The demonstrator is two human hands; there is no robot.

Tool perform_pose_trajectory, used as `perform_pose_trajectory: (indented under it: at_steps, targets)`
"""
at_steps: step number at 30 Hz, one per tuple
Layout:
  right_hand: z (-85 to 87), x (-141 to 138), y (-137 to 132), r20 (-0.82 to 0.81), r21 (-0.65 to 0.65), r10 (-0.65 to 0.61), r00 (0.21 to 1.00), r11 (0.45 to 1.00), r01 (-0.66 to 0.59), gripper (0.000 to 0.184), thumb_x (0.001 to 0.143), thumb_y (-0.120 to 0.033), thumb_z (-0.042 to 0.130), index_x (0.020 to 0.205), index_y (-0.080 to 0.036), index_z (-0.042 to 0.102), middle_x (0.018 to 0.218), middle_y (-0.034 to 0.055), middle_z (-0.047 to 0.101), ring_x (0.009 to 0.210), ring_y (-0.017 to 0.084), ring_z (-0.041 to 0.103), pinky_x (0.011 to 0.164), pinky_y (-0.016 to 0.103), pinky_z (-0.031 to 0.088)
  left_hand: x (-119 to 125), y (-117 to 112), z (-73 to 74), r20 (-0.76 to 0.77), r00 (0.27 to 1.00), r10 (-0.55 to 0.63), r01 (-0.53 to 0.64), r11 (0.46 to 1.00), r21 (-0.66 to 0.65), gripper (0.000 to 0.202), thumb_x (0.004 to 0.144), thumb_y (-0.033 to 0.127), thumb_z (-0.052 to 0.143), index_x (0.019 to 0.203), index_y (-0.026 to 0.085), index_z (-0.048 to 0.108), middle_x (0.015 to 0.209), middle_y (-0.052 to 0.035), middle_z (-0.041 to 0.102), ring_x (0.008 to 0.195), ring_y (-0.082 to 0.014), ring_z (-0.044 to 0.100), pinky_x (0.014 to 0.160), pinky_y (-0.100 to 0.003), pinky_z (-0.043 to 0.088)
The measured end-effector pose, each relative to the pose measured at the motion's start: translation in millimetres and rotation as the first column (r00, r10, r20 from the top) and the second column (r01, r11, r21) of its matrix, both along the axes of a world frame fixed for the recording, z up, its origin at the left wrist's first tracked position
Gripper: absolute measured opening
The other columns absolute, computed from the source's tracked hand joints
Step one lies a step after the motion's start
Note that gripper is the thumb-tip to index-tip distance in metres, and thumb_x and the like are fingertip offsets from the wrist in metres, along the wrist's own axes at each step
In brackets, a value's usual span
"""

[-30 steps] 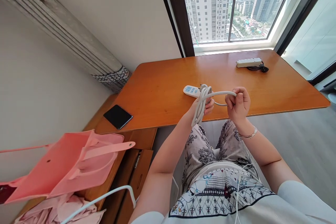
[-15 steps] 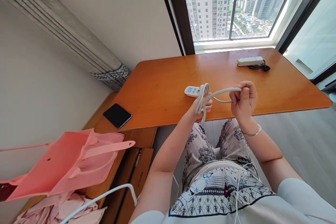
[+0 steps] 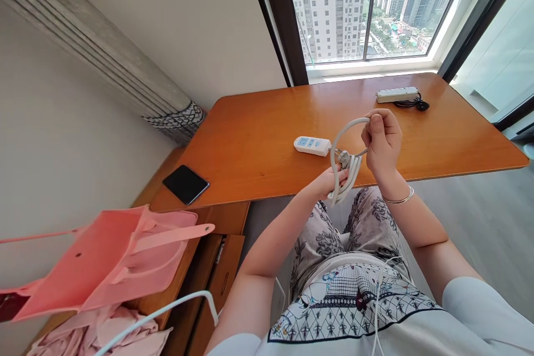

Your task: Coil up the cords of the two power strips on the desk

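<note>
A white power cord (image 3: 352, 173) hangs in several loops from my left hand (image 3: 331, 182), whose fingers are wrapped round the bundle. The cord's plug (image 3: 344, 158) shows just above those fingers. Higher and to the right, my right hand (image 3: 382, 138) pinches the cord, and a wide loop arches from it down to the bundle. Just left of the coil, a white power strip (image 3: 312, 146) with pale blue socket faces lies on the wooden table (image 3: 250, 139).
Toward the table's back right lies another white power strip (image 3: 397, 94) with a black cord (image 3: 411, 102). A black tablet or phone (image 3: 186, 184) rests at the left front. Below it stands an open pink bag (image 3: 112, 256) beside pink cloth (image 3: 100, 334).
My left hand has moved right with the coil and turned it, bringing the plug into view. My right hand has risen slightly, and more of the power strip shows.
</note>
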State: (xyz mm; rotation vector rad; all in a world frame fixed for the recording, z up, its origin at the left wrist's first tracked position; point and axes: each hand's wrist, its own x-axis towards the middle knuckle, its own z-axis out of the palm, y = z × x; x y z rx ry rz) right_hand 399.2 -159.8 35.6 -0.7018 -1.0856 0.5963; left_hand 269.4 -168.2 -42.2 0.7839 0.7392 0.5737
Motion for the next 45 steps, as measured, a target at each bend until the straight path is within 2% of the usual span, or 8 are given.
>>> perform_pose_trajectory:
  at_steps: [4,9,15,24,33,36,39,45]
  targets:
    - [1.6,2,4,0.013,0.004,-0.011,1.0,1.0,0.011,0.051,0.088,-0.075,0.06,0.087,-0.024,0.061,0.064,-0.0054,0.04,0.049,0.007,0.038,0.044,0.021,0.032,2,0,-6.9,-0.048,0.999,0.019,-0.014,0.996,0.089,0.036,0.086,0.044,0.077,0.081,0.019,0.051,0.049,0.0096,0.039,0.036,-0.0067,0.04,0.039,-0.017,0.027]
    - [2.8,11,10,-0.032,0.088,-0.058,0.998,0.994,0.061,0.043,0.09,-0.071,0.061,0.087,-0.028,0.06,0.065,-0.0052,0.044,0.048,0.007,0.038,0.043,0.022,0.03,-8,10,-12.7,-0.089,0.995,0.033,-0.037,0.998,-0.042,0.037,0.083,0.043,0.08,0.085,0.02,0.052,0.05,0.0108,0.039,0.033,-0.0056,0.034,0.034,-0.016,0.021]
    - [1.4,15,12,-0.025,0.101,-0.131,0.991,0.986,0.132,0.046,0.089,-0.073,0.06,0.084,-0.028,0.058,0.061,-0.0065,0.037,0.045,0.007,0.034,0.042,0.022,0.027,-20,13,-15.6,0.125,0.977,-0.171,0.192,0.966,-0.174,0.019,0.091,0.032,0.071,0.093,0.018,0.058,0.054,0.0087,0.039,0.033,-0.0066,0.034,0.03,-0.015,0.021]
    - [-0.2,20,13,0.02,0.112,-0.191,0.981,0.976,0.188,0.048,0.092,-0.075,0.053,0.086,-0.028,0.06,0.069,-0.0024,0.043,0.05,0.009,0.04,0.044,0.025,0.031,-20,13,-19.2,0.131,0.979,-0.159,0.19,0.942,-0.277,0.012,0.099,0.028,0.058,0.092,0.018,0.06,0.053,0.0069,0.04,0.033,-0.0071,0.033,0.03,-0.015,0.021]
    - [-10.3,32,22,0.02,0.162,-0.244,0.97,0.958,0.237,0.049,0.095,-0.076,0.046,0.092,-0.029,0.063,0.074,-0.0018,0.047,0.048,0.007,0.037,0.043,0.023,0.031,-21,19,-24.9,0.206,0.974,-0.099,0.165,0.929,-0.332,0.019,0.091,0.031,0.073,0.089,0.017,0.06,0.053,0.0099,0.034,0.032,-0.0045,0.03,0.029,-0.013,0.012]
    - [-8.6,31,21,0.039,0.164,-0.262,0.964,0.954,0.253,0.051,0.095,-0.076,0.045,0.091,-0.029,0.063,0.072,-0.0021,0.046,0.047,0.007,0.037,0.043,0.023,0.03,-19,15,-21.5,0.145,0.984,-0.101,0.142,0.94,-0.311,0.016,0.095,0.031,0.066,0.089,0.018,0.058,0.053,0.0099,0.034,0.031,-0.0048,0.031,0.029,-0.012,0.016]
    - [-6.0,28,20,0.042,0.15,-0.245,0.969,0.96,0.236,0.048,0.095,-0.074,0.05,0.088,-0.028,0.062,0.072,-0.0019,0.046,0.05,0.008,0.041,0.045,0.024,0.032,-18,8,-16.7,0.078,0.983,-0.167,0.181,0.956,-0.23,0.015,0.097,0.031,0.063,0.091,0.018,0.056,0.053,0.0095,0.037,0.031,-0.0054,0.034,0.029,-0.013,0.023]
    - [-13.9,24,15,0.047,0.126,-0.175,0.983,0.978,0.168,0.042,0.092,-0.065,0.063,0.082,-0.025,0.062,0.067,-0.0048,0.046,0.048,0.007,0.038,0.045,0.023,0.031,-22,3,-7.0,0.097,0.95,-0.296,0.299,0.954,-0.012,0.033,0.087,0.041,0.077,0.096,0.02,0.053,0.052,0.0111,0.04,0.029,-0.0049,0.032,0.028,-0.014,0.024]
